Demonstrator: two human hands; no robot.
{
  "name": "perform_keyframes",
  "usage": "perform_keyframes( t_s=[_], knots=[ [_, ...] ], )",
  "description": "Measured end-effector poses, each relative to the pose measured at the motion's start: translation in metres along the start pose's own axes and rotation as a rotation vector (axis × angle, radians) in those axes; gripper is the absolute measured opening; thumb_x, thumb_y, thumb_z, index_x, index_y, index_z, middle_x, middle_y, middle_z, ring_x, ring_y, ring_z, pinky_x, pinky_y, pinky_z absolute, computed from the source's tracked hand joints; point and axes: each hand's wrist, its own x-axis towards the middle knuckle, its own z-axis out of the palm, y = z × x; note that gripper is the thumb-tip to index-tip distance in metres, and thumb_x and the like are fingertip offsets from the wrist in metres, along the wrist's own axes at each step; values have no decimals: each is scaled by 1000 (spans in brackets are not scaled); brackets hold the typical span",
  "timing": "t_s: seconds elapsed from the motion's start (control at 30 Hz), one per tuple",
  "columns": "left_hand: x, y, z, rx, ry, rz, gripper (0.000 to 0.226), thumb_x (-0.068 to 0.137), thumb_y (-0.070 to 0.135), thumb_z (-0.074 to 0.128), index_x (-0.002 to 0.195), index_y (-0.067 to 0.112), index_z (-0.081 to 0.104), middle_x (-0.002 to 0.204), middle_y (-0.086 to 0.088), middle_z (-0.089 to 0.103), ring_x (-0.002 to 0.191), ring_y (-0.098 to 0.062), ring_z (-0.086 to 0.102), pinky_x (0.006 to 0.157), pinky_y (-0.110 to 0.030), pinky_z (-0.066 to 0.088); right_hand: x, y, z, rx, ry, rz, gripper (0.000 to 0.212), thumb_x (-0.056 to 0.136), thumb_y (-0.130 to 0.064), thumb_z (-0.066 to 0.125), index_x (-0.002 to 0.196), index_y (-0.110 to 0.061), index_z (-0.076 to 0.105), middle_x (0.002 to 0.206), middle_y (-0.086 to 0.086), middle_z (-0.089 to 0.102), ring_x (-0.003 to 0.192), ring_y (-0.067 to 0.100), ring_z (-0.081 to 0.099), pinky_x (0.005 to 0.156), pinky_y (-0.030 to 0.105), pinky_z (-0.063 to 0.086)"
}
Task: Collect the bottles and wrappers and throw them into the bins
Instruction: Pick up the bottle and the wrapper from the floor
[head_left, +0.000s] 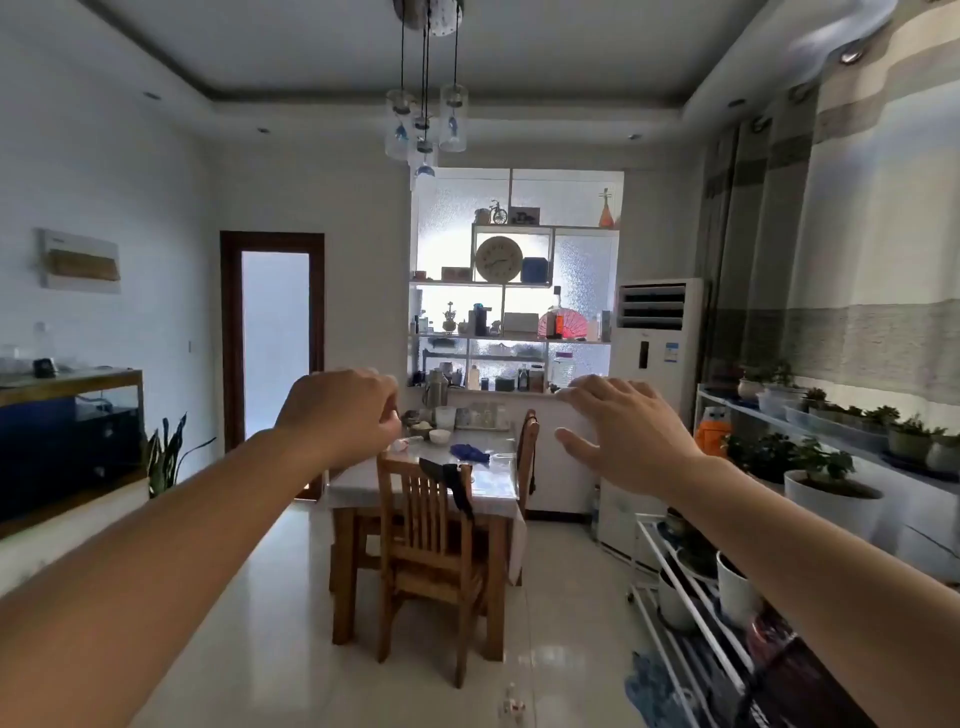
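Both my arms reach forward at chest height in the head view. My left hand (340, 415) has its fingers curled loosely and nothing in it that I can see. My right hand (621, 428) is spread, palm down, and empty. A clear plastic bottle (511, 696) lies on the tiled floor near the bottom middle, well below my hands. On the dining table (498, 486) ahead lie a blue crumpled wrapper (470, 451) and a pale wrapper (405, 443) near the left edge. No bin is visible.
A wooden chair (431, 551) stands at the table's near side, another chair (527, 452) at its right. A plant rack (779, 519) with pots lines the right wall. A fish tank (67, 441) sits left. Behind the table stand a shelf unit (514, 312) and an air conditioner (654, 343).
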Motion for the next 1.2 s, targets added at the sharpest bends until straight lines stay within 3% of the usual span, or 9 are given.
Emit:
perform_keyframes(
  t_s=[0.2,0.47,0.67,0.87,1.1,1.2],
  knots=[
    [54,-42,53,39,0,17,19,89,35,49,93,21,61,91,2,66,76,-14,58,61,-24,41,65,-8,58,9,3,46,60,92,-54,38,143,-22,31,146,-2,43,133,17,40,113,38,23],
    [126,-58,156,-13,-38,67,16,87,38,49,87,24,57,84,5,62,72,-12,56,70,-31,52,120,21,149,-23,-57,75,53,91,-51,38,137,-25,40,139,-5,50,127,15,46,110,36,30],
    [199,-32,233,-21,-59,151,19,89,36,44,94,24,58,89,6,60,74,-12,51,62,-28,36,156,82,211,-42,-74,104,53,91,-50,39,137,-24,42,139,-5,50,127,14,47,110,36,30],
    [293,9,313,-55,-86,198,25,87,37,43,98,23,60,97,4,63,86,-16,58,72,-34,48,201,163,271,-43,-119,134,53,92,-50,39,138,-24,40,141,-4,48,130,15,44,111,37,29],
    [374,59,400,-69,-120,280,15,89,36,41,83,22,46,98,-1,61,92,-22,58,68,-32,38,235,240,345,-45,-143,193,51,92,-50,38,135,-23,43,139,-3,51,129,16,45,111,38,29],
    [398,74,440,-83,-123,302,20,88,37,42,89,21,53,101,0,62,96,-23,60,67,-32,37,242,262,376,-74,-172,206,50,91,-49,38,133,-22,45,136,-1,53,126,18,48,109,38,33]
  ],
)
